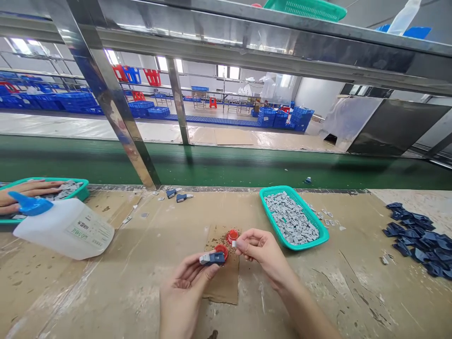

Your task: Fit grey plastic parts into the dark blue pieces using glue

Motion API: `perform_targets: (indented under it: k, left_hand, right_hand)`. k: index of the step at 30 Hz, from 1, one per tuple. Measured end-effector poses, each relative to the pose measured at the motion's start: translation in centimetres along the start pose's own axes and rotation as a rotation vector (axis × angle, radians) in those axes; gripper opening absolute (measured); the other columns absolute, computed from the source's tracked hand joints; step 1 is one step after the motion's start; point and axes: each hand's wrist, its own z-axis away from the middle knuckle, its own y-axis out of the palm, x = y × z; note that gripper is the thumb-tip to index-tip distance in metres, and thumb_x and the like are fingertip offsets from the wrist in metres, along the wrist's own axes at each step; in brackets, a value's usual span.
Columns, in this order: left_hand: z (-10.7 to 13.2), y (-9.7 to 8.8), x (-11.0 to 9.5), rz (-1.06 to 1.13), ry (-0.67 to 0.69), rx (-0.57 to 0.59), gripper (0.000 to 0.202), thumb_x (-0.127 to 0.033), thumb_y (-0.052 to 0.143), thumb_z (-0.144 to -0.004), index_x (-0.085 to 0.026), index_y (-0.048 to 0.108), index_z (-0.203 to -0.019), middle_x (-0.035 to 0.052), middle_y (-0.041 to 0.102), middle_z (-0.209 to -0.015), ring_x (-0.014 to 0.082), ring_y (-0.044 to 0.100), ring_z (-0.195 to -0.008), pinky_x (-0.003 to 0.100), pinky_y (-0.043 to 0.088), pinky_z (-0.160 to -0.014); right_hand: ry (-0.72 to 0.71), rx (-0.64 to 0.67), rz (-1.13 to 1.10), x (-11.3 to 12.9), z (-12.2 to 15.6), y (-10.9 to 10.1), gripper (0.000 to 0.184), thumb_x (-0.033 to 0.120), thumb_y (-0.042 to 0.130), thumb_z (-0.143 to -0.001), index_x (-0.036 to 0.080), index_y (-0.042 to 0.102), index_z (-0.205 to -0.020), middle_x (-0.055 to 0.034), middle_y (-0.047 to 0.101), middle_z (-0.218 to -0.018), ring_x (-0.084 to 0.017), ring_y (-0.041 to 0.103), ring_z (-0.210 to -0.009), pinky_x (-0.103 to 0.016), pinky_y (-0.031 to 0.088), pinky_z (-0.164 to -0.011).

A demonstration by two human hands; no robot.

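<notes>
My left hand (192,280) grips a small dark blue plastic part with a light grey end (212,258) between thumb and fingers. To its right, my right hand (259,249) pinches a small light grey piece (234,244) at its fingertips, apart from the blue part. Two red caps stand just beyond my hands on a strip of cardboard (226,287); the farther red cap (232,236) shows a wet-looking rim, and the nearer red cap (221,250) is partly hidden behind the blue part. Brown specks surround them.
A green basket (323,238) of grey pieces stands right of centre. Dark blue parts (420,235) are heaped at far right. At left lie a white bottle with blue spout (81,230) and another person's hand (28,190) over a second basket. Behind runs a green conveyor belt (226,167), with a metal post (116,108).
</notes>
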Motion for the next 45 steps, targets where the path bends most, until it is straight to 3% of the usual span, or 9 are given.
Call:
perform_targets:
  k: [13,20,24,27,30,35,40,42,45]
  left_hand:
    - [0.3,0.5,0.9,0.015,0.015,0.069,0.026,-0.023,0.081,-0.055,-0.017,0.072,-0.079,0.0073,0.074,-0.088,0.0243,0.069,-0.086,0.026,0.057,-0.079]
    - [1.0,1.2,-0.1,0.043,-0.035,0.042,0.024,-0.023,0.082,-0.054,-0.018,0.073,-0.076,0.0057,0.074,-0.086,0.0227,0.069,-0.084,0.023,0.057,-0.075]
    - [1.0,1.0,0.0,0.004,-0.019,0.058,0.022,-0.018,0.081,-0.053,-0.020,0.075,-0.073,0.0039,0.074,-0.082,0.0222,0.070,-0.079,0.022,0.057,-0.072]
    - [0.6,0.6,0.3,-0.041,-0.025,0.082,0.020,-0.019,0.081,-0.054,-0.021,0.075,-0.073,0.0042,0.074,-0.083,0.0227,0.070,-0.081,0.023,0.057,-0.074]
    - [-0.2,0.1,1.0,-0.051,-0.086,0.158,0.025,-0.022,0.082,-0.056,-0.019,0.075,-0.080,0.0060,0.074,-0.088,0.0248,0.069,-0.088,0.025,0.056,-0.080]
    - [-1.2,0.3,1.2,0.005,-0.201,0.231,0.043,-0.026,0.084,-0.055,-0.017,0.073,-0.096,0.0089,0.072,-0.100,0.0276,0.066,-0.098,0.029,0.055,-0.085]
    - [-1.2,1.0,-0.2,0.072,-0.348,0.238,0.054,-0.031,0.077,-0.067,-0.016,0.063,-0.117,0.0114,0.066,-0.116,0.0290,0.060,-0.109,0.028,0.056,-0.082]
    - [-1.3,0.9,-0.8,0.121,-0.413,0.262,0.059,-0.030,0.074,-0.071,-0.016,0.056,-0.126,0.0118,0.062,-0.122,0.0289,0.056,-0.114,0.030,0.055,-0.087]
    - [-1.6,0.8,-1.7,0.147,-0.438,0.282,0.071,-0.029,0.072,-0.074,-0.017,0.043,-0.137,0.0121,0.059,-0.126,0.0282,0.055,-0.116,0.034,0.050,-0.095]
  right_hand:
    - [0.028,0.142,-0.055,-0.6,0.5,0.4,0.027,0.036,0.080,-0.071,0.013,0.067,-0.075,-0.0034,0.067,-0.068,-0.014,0.061,-0.063,-0.023,0.046,-0.065]
    - [0.086,0.164,-0.020,-0.7,0.4,0.3,0.035,0.041,0.083,-0.064,0.013,0.063,-0.073,-0.0032,0.066,-0.065,-0.015,0.061,-0.062,-0.022,0.044,-0.062]
    - [0.149,0.205,0.031,-0.8,0.7,0.1,0.039,0.039,0.082,-0.066,0.016,0.057,-0.083,0.0033,0.060,-0.054,-0.013,0.056,-0.055,-0.020,0.038,-0.056]
    - [0.134,0.195,0.129,-1.0,0.8,0.1,0.036,0.038,0.078,-0.070,0.016,0.058,-0.090,0.0012,0.063,-0.064,-0.012,0.054,-0.059,-0.020,0.037,-0.055]
    - [0.075,0.129,0.205,-1.1,0.8,0.4,0.032,0.039,0.075,-0.073,0.013,0.062,-0.089,-0.0052,0.067,-0.078,-0.015,0.058,-0.068,-0.023,0.041,-0.061]
    - [0.087,0.057,0.167,-0.6,0.8,0.6,0.035,0.040,0.077,-0.069,0.011,0.067,-0.086,-0.0089,0.069,-0.076,-0.018,0.061,-0.068,-0.026,0.044,-0.063]
    - [0.036,0.124,0.214,0.9,0.9,0.0,0.035,0.045,0.056,-0.087,0.015,0.071,-0.087,-0.0074,0.070,-0.081,-0.018,0.061,-0.070,-0.022,0.040,-0.053]
    - [-0.037,0.020,0.303,1.5,0.8,-1.1,0.033,0.045,0.052,-0.089,0.017,0.071,-0.089,-0.0063,0.071,-0.085,-0.019,0.062,-0.074,-0.024,0.042,-0.056]
    - [-0.174,-0.363,0.602,1.8,0.6,-4.3,0.027,0.041,0.053,-0.089,0.021,0.069,-0.096,-0.0047,0.070,-0.095,-0.022,0.061,-0.086,-0.030,0.045,-0.070]
